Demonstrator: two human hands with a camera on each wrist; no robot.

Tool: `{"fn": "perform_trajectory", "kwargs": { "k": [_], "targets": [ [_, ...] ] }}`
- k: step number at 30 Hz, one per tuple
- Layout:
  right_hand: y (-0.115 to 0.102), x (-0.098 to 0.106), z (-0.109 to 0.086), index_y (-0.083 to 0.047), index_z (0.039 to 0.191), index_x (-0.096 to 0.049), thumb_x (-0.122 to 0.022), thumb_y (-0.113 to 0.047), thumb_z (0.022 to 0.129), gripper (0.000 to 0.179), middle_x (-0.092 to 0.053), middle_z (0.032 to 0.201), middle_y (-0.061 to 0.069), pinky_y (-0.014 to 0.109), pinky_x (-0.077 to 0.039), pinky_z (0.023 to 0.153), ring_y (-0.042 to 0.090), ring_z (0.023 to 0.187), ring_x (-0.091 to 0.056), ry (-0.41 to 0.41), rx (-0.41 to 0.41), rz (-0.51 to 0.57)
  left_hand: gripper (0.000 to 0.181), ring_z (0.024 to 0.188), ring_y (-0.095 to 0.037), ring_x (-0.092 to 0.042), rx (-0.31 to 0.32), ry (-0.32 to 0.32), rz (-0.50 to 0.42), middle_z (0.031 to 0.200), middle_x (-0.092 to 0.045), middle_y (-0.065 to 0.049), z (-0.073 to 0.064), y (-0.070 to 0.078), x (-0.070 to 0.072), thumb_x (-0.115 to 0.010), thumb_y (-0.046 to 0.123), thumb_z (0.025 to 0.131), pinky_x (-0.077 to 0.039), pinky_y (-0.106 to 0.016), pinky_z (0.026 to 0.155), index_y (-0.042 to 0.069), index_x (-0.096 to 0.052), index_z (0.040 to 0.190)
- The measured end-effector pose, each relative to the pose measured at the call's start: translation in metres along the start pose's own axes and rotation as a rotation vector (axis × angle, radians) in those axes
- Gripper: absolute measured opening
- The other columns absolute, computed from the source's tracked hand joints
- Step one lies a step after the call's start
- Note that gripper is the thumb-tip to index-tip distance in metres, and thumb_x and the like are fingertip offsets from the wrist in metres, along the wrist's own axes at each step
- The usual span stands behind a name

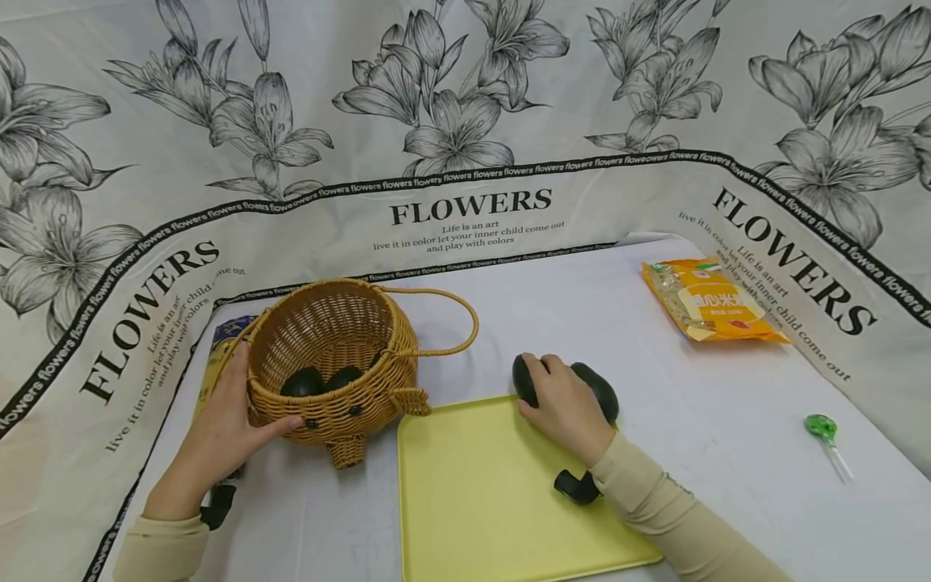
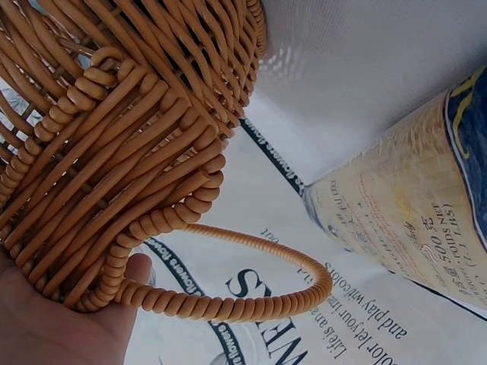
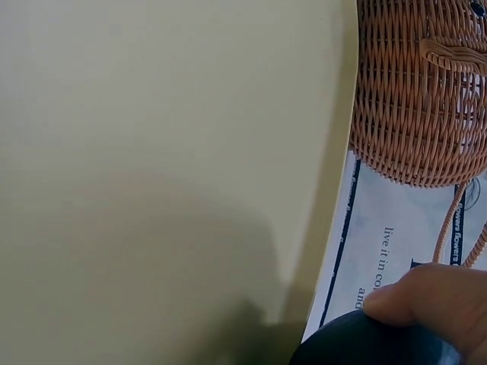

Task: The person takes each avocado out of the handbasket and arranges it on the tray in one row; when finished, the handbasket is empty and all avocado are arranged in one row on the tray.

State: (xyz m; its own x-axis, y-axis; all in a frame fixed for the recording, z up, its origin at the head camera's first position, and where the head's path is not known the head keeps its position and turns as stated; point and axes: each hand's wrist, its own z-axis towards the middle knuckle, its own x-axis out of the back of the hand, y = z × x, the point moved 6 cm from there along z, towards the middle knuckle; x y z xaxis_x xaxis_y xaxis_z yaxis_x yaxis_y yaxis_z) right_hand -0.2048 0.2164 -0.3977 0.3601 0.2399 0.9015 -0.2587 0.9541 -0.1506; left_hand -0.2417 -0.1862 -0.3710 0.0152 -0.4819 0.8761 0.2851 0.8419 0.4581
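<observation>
My left hand (image 1: 221,428) grips the left side of a brown wicker basket (image 1: 389,400) shaped like an animal's head, with its thumb over the front. In the left wrist view, the fingers lie by the basket's woven ear (image 2: 129,175). Two dark avocados (image 1: 303,381) lie inside the basket. My right hand (image 1: 570,404) holds another dark avocado (image 1: 522,381) at the far edge of the yellow tray (image 1: 473,493). One more avocado (image 1: 598,392) shows just right of that hand, partly hidden by it. The right wrist view shows the thumb on the avocado (image 3: 373,342).
An orange snack bag (image 1: 716,303) lies at the back right. A green lollipop (image 1: 822,428) is at the far right. Behind the left hand stands a yellow and blue package (image 2: 403,205). The basket's loop handle (image 1: 469,323) sticks out to the right. Flower-printed cloth surrounds the table.
</observation>
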Motion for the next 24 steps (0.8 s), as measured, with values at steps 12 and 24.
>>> {"fn": "perform_trajectory", "kwargs": {
  "k": [12,24],
  "targets": [
    [0.0026,0.0033,-0.0008,0.009,0.121,-0.056,-0.077,-0.027,0.074,0.062,-0.062,0.105,0.023,0.038,-0.055,0.073,0.031,0.087,-0.063,-0.004,-0.021,-0.069,0.123,0.141,-0.051,-0.011,0.000,0.004,0.001,0.158,0.007,-0.018,-0.0003,0.0010,0.0005,-0.073,0.052,0.075,-0.023,-0.071,0.102,0.013,0.016,0.150],
    [0.0042,0.0037,0.0003,0.010,0.122,-0.054,-0.077,-0.032,0.074,0.068,-0.062,0.109,0.024,0.041,-0.054,0.081,0.034,0.093,-0.064,-0.009,-0.002,-0.057,0.123,0.139,-0.053,-0.015,-0.002,0.008,0.003,0.158,0.004,-0.021,-0.0002,0.0008,0.0002,-0.074,0.051,0.075,-0.025,-0.072,0.099,0.014,0.016,0.150]
  ]
}}
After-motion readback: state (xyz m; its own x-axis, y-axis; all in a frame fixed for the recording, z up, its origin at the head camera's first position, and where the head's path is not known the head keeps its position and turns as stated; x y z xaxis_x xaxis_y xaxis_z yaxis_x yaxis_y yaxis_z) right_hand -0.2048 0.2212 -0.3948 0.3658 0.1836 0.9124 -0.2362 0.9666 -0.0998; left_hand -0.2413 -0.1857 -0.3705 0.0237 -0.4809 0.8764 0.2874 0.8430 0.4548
